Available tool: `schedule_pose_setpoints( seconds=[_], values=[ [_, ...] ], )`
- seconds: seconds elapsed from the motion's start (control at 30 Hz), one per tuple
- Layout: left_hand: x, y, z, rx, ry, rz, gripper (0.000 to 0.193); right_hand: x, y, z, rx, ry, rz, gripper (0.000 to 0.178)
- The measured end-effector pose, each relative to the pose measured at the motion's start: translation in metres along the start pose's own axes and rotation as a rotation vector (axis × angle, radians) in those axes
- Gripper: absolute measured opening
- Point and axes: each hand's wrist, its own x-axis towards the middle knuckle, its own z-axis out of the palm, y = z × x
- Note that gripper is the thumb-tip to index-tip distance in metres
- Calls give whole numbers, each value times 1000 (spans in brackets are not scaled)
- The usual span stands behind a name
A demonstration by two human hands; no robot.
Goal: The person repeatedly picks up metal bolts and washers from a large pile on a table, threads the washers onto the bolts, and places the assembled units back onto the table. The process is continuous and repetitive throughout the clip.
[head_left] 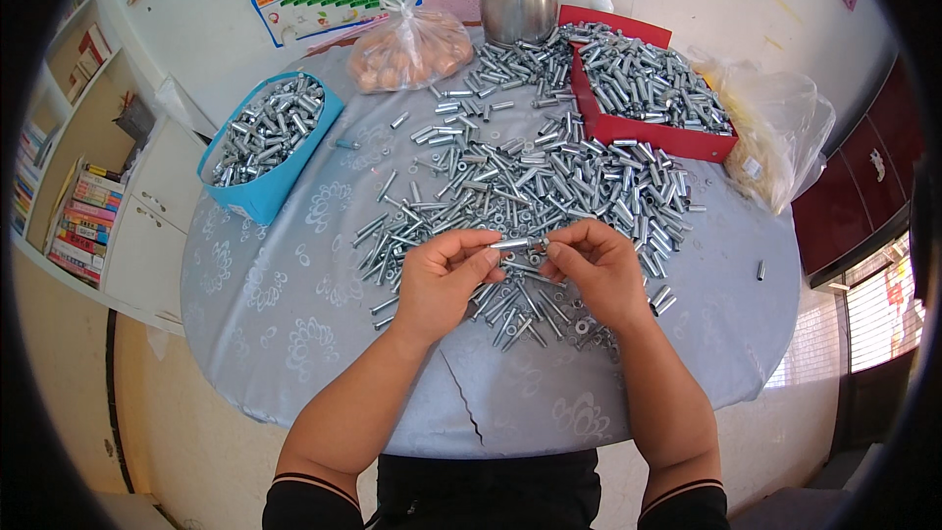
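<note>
Over the near part of a heap of metal parts, my left hand (446, 280) pinches a silvery expansion bolt (514, 243) between thumb and fingertips. It lies level, pointing across to my right hand (599, 273). My right thumb and fingers are closed at the bolt's other end, on a small piece too tiny to name. Beneath both hands spreads the heap of loose metal sleeves (530, 177). Long thin bolts (515, 319) lie fanned out just below my fingers, with small washers (583, 326) beside them near my right wrist.
A blue box (265, 206) full of metal parts stands at the left. At the back right is a red box (653, 140), heaped with sleeves. Behind sit a bag of eggs (412, 49), a steel canister (518, 5) and a clear plastic bag (775, 128). One sleeve (760, 270) lies apart at right.
</note>
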Motion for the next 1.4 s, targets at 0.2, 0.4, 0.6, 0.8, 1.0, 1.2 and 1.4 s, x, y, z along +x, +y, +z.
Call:
schedule_pose_setpoints(
  seconds=[0.2,0.4,0.6,0.8,1.0,1.2,1.4],
  values=[
    [-1,2,1,51,-44,0,21,0,2,0,84,-10,-4,10],
    [0,0,-1,33,-30,1,22,-1,2,-2,10,-48,-2,21],
    [-1,2,-1,72,-35,-16,21,-1,-1,-3,20,-66,21,20],
    [-1,2,0,8,-65,-1,21,-1,-1,-4,65,-72,28,19],
    [-2,3,1,4,-82,-29,21,-2,-3,-3,68,-61,27,17],
    [-2,2,-1,19,-89,-3,22,-3,-5,-3,-163,-60,48,16],
    [-1,0,-1,27,-88,-10,22,-3,-1,-2,-157,14,17,14]
  ],
)
